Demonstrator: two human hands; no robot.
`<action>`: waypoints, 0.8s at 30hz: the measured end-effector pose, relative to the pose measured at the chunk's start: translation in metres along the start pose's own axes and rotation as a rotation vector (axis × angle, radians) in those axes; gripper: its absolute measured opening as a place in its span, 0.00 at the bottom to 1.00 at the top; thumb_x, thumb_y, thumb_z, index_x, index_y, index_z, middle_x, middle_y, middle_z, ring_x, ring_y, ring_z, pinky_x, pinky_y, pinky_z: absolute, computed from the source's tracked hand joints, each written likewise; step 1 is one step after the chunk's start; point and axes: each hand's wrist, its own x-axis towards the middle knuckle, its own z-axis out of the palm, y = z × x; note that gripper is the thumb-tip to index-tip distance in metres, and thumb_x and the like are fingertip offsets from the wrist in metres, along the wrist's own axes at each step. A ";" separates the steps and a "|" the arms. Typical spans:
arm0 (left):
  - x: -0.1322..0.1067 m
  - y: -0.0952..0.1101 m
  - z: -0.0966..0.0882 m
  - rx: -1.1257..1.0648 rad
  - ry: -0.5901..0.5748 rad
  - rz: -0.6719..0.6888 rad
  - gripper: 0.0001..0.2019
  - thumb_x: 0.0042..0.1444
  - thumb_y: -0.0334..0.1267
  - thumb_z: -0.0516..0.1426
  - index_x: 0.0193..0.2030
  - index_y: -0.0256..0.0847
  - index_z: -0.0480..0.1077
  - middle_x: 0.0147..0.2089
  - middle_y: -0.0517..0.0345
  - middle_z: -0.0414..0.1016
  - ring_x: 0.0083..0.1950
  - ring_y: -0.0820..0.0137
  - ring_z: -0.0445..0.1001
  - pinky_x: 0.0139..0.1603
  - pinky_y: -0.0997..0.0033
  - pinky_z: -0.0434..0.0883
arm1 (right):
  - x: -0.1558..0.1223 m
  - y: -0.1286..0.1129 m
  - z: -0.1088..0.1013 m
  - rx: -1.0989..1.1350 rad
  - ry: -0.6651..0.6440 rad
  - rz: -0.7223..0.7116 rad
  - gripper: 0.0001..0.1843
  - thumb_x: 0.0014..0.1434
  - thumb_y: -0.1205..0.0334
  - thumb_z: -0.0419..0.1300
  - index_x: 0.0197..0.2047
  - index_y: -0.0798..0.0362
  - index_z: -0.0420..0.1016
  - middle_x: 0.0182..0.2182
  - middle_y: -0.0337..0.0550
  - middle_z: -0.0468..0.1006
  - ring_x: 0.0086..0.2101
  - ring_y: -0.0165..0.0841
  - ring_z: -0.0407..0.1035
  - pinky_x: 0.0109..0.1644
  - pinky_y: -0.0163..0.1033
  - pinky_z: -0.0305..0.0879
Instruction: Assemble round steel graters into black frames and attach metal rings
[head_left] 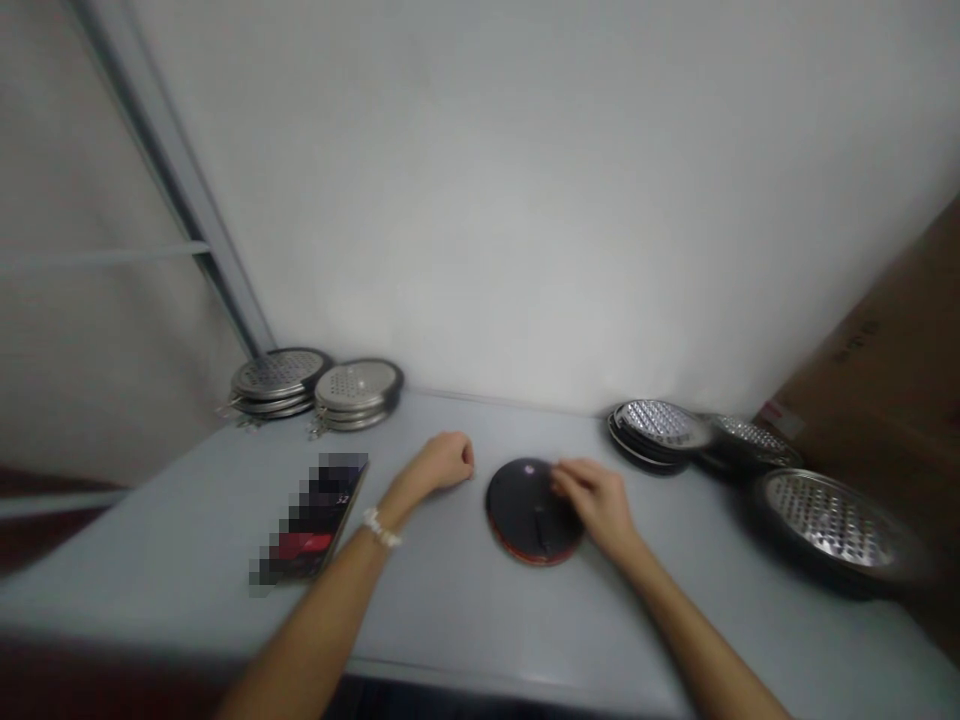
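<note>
Black disc [529, 520] taken as landmark. It lies flat on the pale grey table [450, 620], between the person's two hands; red shows along its near edge, and a small bright glint on its top.

Right hand [598, 500]: at the disc's right side, fingertips bunched close together over its top. From where I stand I cannot tell whether they grip it, or even touch it. Left hand [447, 460]: left of the disc and apart from it, fingers curled inward; cannot tell if anything is inside them. The hands are apart from each other, with the disc between. A pale bracelet [381, 528] circles the left wrist.

Farther left of the disc: a phone [315, 515], lying slantwise, much of it reduced to coarse blocks. Beyond the disc to the left, two neighbouring stacks of round metal plates [360, 390] with patterned tops. Right of the disc, three more groups of dark-rimmed rounds [660, 430] with shiny, dimpled tops; the nearest is smeared by blur. A brown cardboard box [885, 400] stands farthest right of the disc. White wall [510, 200] behind the disc.
</note>
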 end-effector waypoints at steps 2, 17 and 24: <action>-0.002 0.010 0.004 -0.107 0.010 0.040 0.05 0.44 0.26 0.60 0.26 0.40 0.73 0.30 0.53 0.82 0.37 0.64 0.80 0.39 0.69 0.72 | -0.001 -0.002 0.001 -0.066 -0.007 -0.052 0.17 0.65 0.49 0.60 0.35 0.51 0.83 0.31 0.47 0.81 0.32 0.39 0.74 0.39 0.43 0.70; -0.020 0.049 0.065 -0.831 -0.208 0.114 0.17 0.50 0.47 0.68 0.35 0.38 0.69 0.29 0.53 0.81 0.28 0.68 0.81 0.33 0.69 0.78 | -0.005 0.003 0.010 -0.310 -0.141 -0.228 0.15 0.70 0.60 0.52 0.39 0.50 0.79 0.33 0.46 0.80 0.33 0.36 0.74 0.40 0.38 0.70; -0.018 0.051 0.071 -0.935 -0.210 0.004 0.18 0.49 0.44 0.69 0.35 0.39 0.67 0.26 0.58 0.79 0.25 0.72 0.78 0.30 0.72 0.77 | -0.005 0.008 0.010 -0.361 -0.136 -0.268 0.14 0.71 0.62 0.50 0.39 0.50 0.77 0.33 0.45 0.78 0.33 0.35 0.73 0.39 0.37 0.69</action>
